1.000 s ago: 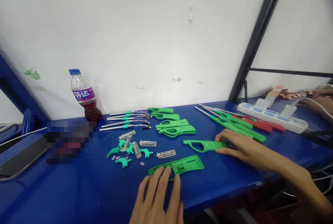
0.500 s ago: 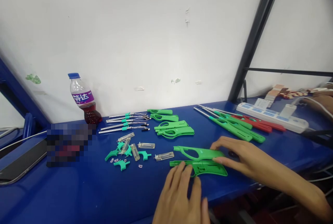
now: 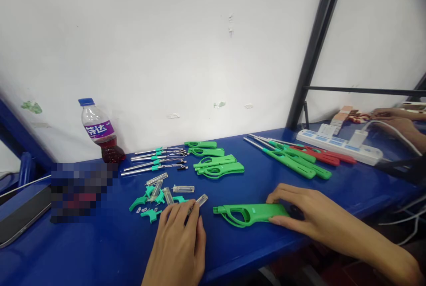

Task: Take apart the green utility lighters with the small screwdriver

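My right hand (image 3: 299, 208) grips the rear end of a green lighter handle shell (image 3: 262, 210) between thumb and fingers, low over the blue table. Only one shell outline shows there; the second half is hidden. My left hand (image 3: 178, 237) is closed on one end of a clear lighter fuel tank (image 3: 201, 199), which tilts up to the right from the fingertips. Just beyond that hand lie other clear fuel tanks (image 3: 183, 189), teal triggers (image 3: 151, 215) and tiny pale pieces (image 3: 143, 209); the fingers partly cover some of them.
Metal lighter tubes with wires (image 3: 140, 168) lie behind the loose parts, beside green shells (image 3: 219, 170). Assembled green lighters (image 3: 296, 165) and red ones (image 3: 333, 158) lie near a white power strip (image 3: 369, 155). A drink bottle (image 3: 100, 131) and a phone (image 3: 26, 210) are left. Another person's hands (image 3: 399, 122) show far right.
The two green shell halves, side by side before, now appear as one under my right hand. My left hand has left them, moved left and taken hold of the fuel tank, turning it.
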Available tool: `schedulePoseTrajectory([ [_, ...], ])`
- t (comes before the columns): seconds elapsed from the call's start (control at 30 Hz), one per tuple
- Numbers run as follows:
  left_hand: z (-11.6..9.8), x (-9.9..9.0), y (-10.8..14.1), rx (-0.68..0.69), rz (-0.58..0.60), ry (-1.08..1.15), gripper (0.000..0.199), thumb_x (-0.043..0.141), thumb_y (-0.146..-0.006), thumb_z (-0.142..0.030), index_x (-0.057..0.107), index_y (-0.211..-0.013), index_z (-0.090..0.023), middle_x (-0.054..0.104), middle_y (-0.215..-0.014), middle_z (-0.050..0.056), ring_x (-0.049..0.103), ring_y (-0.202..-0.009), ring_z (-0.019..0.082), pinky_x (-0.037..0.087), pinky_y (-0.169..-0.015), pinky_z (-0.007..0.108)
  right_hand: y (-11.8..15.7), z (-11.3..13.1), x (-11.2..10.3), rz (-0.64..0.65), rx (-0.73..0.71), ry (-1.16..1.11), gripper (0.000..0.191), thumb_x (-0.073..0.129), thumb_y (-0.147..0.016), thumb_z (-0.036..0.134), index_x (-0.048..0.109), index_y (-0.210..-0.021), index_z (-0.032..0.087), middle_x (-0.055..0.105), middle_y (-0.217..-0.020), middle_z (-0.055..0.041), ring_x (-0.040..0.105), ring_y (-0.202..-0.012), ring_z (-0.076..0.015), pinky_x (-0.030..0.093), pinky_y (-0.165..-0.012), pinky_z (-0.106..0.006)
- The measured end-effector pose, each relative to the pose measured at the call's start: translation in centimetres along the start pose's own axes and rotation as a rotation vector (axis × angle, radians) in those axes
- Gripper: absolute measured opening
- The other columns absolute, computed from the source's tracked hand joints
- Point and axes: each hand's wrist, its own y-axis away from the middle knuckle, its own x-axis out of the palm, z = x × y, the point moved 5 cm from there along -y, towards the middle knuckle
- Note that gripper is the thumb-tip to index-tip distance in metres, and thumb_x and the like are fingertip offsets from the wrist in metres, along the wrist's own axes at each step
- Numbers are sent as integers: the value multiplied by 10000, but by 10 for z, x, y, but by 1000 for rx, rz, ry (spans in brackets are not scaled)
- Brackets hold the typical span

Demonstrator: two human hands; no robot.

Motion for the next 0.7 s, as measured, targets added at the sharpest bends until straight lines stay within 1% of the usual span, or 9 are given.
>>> schedulePoseTrajectory([
  [0.17,0,-5,2,-30,-83,-7,384,496,-1033,-212,638,-1387,-175,758,-1214,130,744,-1102,311,640,-935,496,0,1,3,1,11,9,389,567,-1050,664,735,-1196,346,714,-1253,-33,705,-1103,-291,514,-982,-394],
  [0.23,0,-4,4,-34,-77,8,381,499,-1030,-202,631,-1388,-195,752,-1225,122,735,-1118,305,637,-947,487,-1,0,4,2,13,11,393,571,-1048,666,733,-1200,342,712,-1259,-34,708,-1109,-292,515,-986,-396],
  [0.37,1,0,6,-52,-30,38,317,517,-1027,-213,667,-1306,-202,745,-1225,115,730,-1137,307,652,-938,492,-8,-3,5,-28,0,49,438,538,-1060,674,725,-1222,312,716,-1251,-52,724,-1087,-302,525,-987,-425],
  [0.5,-1,-3,4,-42,-70,33,322,500,-1020,-198,685,-1282,-172,755,-1216,135,741,-1127,327,665,-916,533,-24,-4,3,-68,-37,129,492,494,-1077,672,729,-1253,277,726,-1254,-82,737,-1085,-324,537,-978,-452],
  [0.7,-5,-5,1,-2,-85,-17,336,474,-1033,-186,675,-1297,-134,772,-1269,150,745,-1169,331,659,-938,529,-56,5,1,-102,-129,234,445,516,-1098,601,745,-1253,253,748,-1225,-84,751,-1055,-305,563,-901,-411],
])
